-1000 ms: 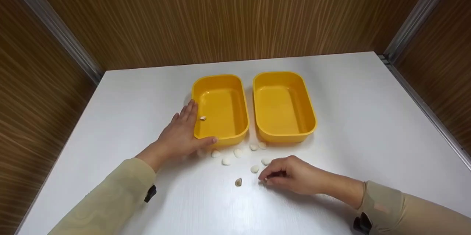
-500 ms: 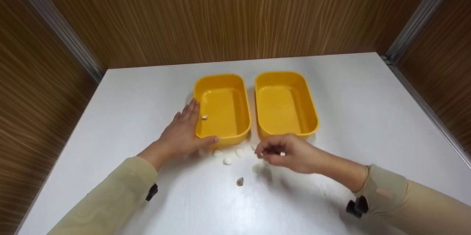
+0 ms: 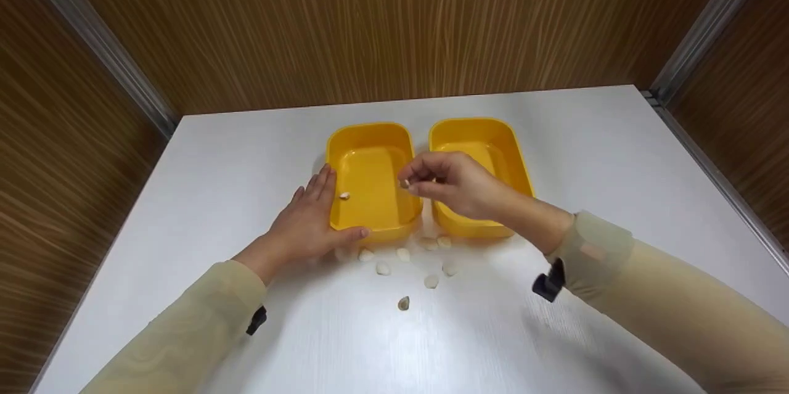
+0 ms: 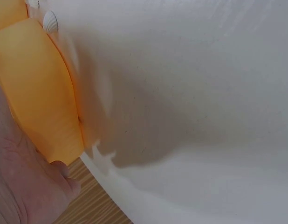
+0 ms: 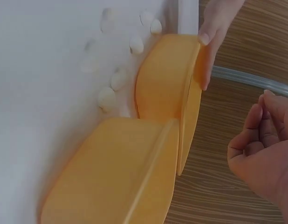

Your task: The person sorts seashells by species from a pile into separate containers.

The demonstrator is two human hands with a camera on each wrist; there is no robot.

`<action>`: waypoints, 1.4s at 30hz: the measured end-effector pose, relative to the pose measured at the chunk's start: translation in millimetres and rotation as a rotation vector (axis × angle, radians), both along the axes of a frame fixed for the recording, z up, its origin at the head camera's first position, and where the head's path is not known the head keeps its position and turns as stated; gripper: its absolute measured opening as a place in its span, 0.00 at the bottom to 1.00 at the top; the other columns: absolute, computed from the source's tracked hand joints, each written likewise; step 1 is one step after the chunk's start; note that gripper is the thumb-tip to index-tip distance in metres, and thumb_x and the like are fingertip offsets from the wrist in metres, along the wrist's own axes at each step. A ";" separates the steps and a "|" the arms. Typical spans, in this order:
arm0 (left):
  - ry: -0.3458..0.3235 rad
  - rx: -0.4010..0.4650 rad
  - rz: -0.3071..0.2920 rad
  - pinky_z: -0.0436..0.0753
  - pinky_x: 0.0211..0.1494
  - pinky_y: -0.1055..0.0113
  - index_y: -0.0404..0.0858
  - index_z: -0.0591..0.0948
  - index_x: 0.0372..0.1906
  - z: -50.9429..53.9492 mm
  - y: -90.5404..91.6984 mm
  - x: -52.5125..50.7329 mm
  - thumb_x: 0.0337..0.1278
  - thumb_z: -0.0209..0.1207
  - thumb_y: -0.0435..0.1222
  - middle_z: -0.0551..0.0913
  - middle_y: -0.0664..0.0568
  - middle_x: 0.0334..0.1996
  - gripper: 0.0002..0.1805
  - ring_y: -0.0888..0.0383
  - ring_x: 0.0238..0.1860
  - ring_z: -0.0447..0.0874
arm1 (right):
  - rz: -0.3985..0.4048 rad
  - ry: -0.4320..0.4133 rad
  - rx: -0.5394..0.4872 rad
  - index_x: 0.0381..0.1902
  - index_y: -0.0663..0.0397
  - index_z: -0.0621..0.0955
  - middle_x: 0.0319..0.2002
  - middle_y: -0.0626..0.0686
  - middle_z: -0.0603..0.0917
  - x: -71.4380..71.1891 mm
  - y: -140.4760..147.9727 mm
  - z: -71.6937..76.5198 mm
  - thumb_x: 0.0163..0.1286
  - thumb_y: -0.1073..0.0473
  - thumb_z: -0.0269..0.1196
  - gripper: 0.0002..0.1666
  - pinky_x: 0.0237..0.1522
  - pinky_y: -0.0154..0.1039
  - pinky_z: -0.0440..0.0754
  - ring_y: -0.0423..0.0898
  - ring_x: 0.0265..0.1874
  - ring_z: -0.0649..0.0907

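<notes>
Right hand pinches a shell over the left tub, by its right edge; left hand, fingers extended, touches its left edge.

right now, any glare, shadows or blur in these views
Head view: bright glare on the white table toward the bottom edge; left wrist view: a broad dark shadow beside the left yellow container; right wrist view: some pale shells look blurred.
</notes>
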State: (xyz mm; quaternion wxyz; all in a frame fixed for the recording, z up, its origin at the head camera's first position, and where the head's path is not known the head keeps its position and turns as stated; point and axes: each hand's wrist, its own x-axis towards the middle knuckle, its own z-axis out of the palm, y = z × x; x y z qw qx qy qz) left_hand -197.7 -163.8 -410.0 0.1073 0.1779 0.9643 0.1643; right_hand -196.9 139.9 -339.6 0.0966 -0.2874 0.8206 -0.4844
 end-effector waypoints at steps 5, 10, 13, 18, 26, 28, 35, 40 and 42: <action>0.001 -0.004 -0.008 0.41 0.85 0.46 0.36 0.32 0.85 0.7 0.4 0.5 0.56 0.48 0.81 0.30 0.45 0.86 0.73 0.50 0.86 0.30 | -0.050 -0.034 0.007 0.54 0.57 0.85 0.47 0.54 0.87 -22.8 -13.9 -6.3 0.79 0.64 0.64 0.09 0.49 0.37 0.82 0.49 0.44 0.82; -0.001 -0.001 -0.006 0.40 0.85 0.46 0.36 0.32 0.85 1.4 0.0 1.2 0.57 0.48 0.81 0.30 0.46 0.86 0.72 0.51 0.86 0.30 | -0.103 -0.093 0.009 0.55 0.55 0.85 0.48 0.51 0.86 -40.7 -26.7 -15.4 0.79 0.63 0.64 0.10 0.51 0.37 0.83 0.49 0.46 0.82; -0.002 -0.005 -0.002 0.40 0.85 0.46 0.36 0.33 0.85 1.4 -0.1 1.3 0.57 0.48 0.81 0.30 0.46 0.86 0.72 0.50 0.86 0.30 | -0.122 -0.130 0.001 0.56 0.54 0.85 0.49 0.51 0.86 -49.3 -33.1 -20.4 0.79 0.63 0.64 0.11 0.54 0.36 0.84 0.48 0.47 0.82; -0.015 -0.014 0.003 0.40 0.85 0.46 0.37 0.32 0.85 1.8 0.7 2.3 0.56 0.48 0.82 0.29 0.47 0.86 0.73 0.51 0.86 0.29 | -0.139 -0.148 -0.012 0.55 0.56 0.85 0.49 0.53 0.86 -60.3 -42.3 -29.9 0.79 0.66 0.63 0.11 0.56 0.37 0.84 0.48 0.47 0.82; -0.012 -0.017 0.000 0.40 0.85 0.47 0.36 0.32 0.85 3.6 0.1 3.7 0.57 0.48 0.81 0.29 0.46 0.86 0.72 0.50 0.86 0.29 | -0.164 -0.163 0.011 0.54 0.57 0.84 0.50 0.53 0.87 -69.3 -52.9 -38.8 0.80 0.67 0.62 0.10 0.57 0.38 0.84 0.47 0.49 0.84; -0.005 -0.022 -0.004 0.40 0.85 0.47 0.36 0.32 0.85 3.4 -0.3 3.7 0.57 0.47 0.82 0.29 0.46 0.86 0.72 0.50 0.86 0.30 | -0.165 -0.151 0.027 0.54 0.58 0.85 0.50 0.53 0.88 -70.6 -54.1 -40.5 0.80 0.68 0.62 0.10 0.56 0.38 0.85 0.47 0.49 0.85; 0.003 -0.023 -0.009 0.41 0.85 0.47 0.35 0.32 0.85 1.2 -1.1 2.0 0.56 0.45 0.83 0.29 0.46 0.86 0.73 0.51 0.86 0.29 | -0.160 -0.125 0.076 0.52 0.57 0.85 0.50 0.52 0.88 -72.9 -55.4 -43.6 0.79 0.68 0.62 0.09 0.57 0.38 0.84 0.47 0.48 0.85; -0.002 -0.033 -0.011 0.40 0.85 0.47 0.36 0.32 0.85 0.7 -1.5 1.5 0.55 0.44 0.84 0.28 0.46 0.86 0.73 0.51 0.86 0.28 | -0.163 -0.120 0.119 0.54 0.57 0.85 0.51 0.52 0.87 -72.8 -56.6 -43.1 0.80 0.67 0.62 0.10 0.58 0.39 0.84 0.47 0.48 0.83; -0.002 -0.036 -0.011 0.41 0.85 0.47 0.36 0.32 0.85 0.7 -1.5 1.3 0.54 0.43 0.84 0.28 0.46 0.86 0.74 0.51 0.86 0.28 | -0.170 -0.123 0.136 0.57 0.58 0.84 0.51 0.53 0.86 -72.4 -57.1 -42.2 0.80 0.67 0.62 0.12 0.59 0.40 0.83 0.48 0.48 0.82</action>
